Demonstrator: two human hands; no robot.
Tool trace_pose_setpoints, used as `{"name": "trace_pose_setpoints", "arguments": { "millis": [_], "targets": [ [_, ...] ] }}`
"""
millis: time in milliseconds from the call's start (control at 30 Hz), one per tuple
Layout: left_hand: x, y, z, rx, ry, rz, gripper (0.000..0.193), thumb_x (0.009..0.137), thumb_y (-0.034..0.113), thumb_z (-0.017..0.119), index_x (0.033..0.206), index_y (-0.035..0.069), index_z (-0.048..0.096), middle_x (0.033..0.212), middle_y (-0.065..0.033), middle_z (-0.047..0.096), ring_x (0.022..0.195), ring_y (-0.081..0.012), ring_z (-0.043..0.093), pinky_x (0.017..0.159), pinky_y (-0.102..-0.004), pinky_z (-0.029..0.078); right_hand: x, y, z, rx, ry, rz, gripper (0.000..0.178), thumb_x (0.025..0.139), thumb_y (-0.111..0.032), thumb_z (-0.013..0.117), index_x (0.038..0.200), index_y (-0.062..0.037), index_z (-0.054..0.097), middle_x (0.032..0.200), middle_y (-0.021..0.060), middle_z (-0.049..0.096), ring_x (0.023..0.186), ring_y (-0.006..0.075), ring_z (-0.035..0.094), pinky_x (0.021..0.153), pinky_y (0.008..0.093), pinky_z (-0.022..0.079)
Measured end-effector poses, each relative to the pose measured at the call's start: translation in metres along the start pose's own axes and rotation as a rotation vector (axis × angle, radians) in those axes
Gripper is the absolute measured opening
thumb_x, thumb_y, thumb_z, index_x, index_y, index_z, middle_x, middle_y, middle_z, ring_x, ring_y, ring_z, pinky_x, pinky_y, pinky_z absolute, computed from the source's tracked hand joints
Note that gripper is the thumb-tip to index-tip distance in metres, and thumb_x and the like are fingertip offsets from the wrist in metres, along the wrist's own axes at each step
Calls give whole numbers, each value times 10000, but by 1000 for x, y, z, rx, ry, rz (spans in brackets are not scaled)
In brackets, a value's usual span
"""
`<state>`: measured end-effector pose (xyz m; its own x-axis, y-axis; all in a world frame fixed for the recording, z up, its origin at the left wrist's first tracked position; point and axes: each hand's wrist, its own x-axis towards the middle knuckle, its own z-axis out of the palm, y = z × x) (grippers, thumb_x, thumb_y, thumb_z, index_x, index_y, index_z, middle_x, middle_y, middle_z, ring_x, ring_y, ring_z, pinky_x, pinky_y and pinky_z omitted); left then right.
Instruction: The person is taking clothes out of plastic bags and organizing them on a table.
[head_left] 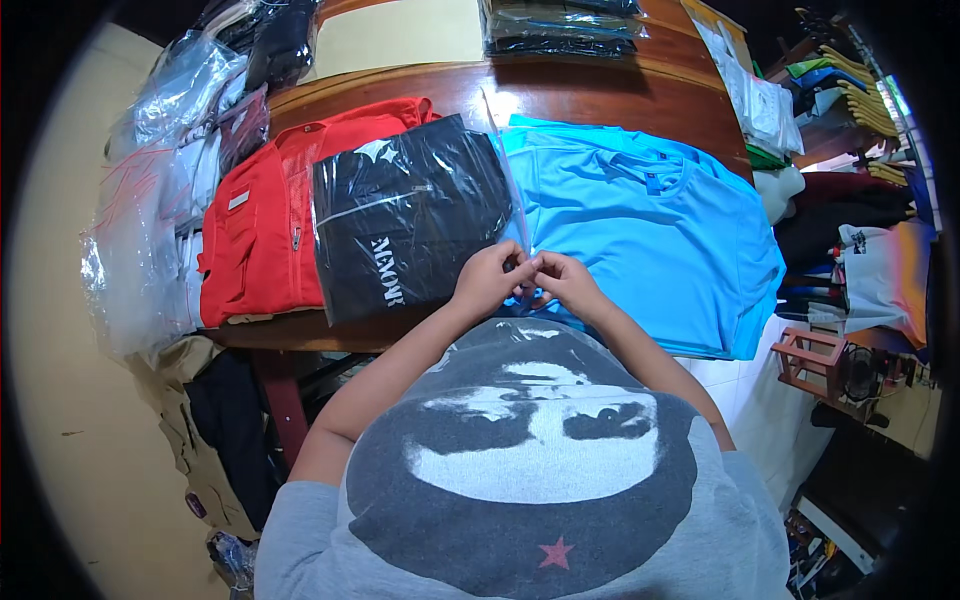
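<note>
A folded black garment (430,210) with white print lies flat inside a clear plastic bag (336,296) on the table. The bag's clear edge strip (518,205) runs along its right side towards me. At the near end of that strip, my left hand (488,280) is closed in a pinch on the plastic. Fingertips almost meeting it, my right hand (570,284) also pinches there. Beneath and beside the hands, light-blue T-shirts (640,230) are stacked on the right. A red zipped garment (262,225) lies partly under the bag on the left.
Bundles of clear plastic bags (150,240) hang over the table's left end. Packed dark garments (565,30) and a cream board (398,38) sit at the far side of the wooden table (420,82). Clothes on hangers (860,90) and a small wooden stool (808,362) stand at right.
</note>
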<state>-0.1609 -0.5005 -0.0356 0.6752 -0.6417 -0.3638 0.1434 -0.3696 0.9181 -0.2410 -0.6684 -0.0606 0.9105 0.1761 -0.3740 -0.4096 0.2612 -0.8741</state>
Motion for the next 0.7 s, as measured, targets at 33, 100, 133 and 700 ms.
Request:
{"name": "trace_pose_setpoints", "arguments": {
  "millis": [33,100,133,700],
  "targets": [
    [1,-4,0,59,15,34,181,909,188,616,878,10,609,730,-61,635,618,-111,619,562,-251,482,0,-1,2,-36,-8,-13,151,976,-167,534,975,-26,586,864,44,622,806,117,629,619,263,573],
    [1,-9,-1,117,27,69,179,907,187,618,884,10,609,732,-60,631,622,-114,621,567,-251,483,1,-2,2,-17,-4,11,154,979,-168,531,977,-24,585,863,46,625,800,114,630,619,262,573],
    [0,-11,-2,75,23,80,175,905,182,621,890,9,609,745,-63,632,630,-116,624,571,-254,484,1,-1,1,3,0,35,157,982,-169,527,980,-22,584,863,47,628,794,112,630,620,261,572],
    [2,-19,-4,36,7,137,129,887,129,636,894,1,620,798,-85,653,674,-132,658,600,-272,515,3,11,-3,9,44,-18,163,968,-190,563,923,-34,554,856,58,643,782,115,653,617,267,585]
  ]
}}
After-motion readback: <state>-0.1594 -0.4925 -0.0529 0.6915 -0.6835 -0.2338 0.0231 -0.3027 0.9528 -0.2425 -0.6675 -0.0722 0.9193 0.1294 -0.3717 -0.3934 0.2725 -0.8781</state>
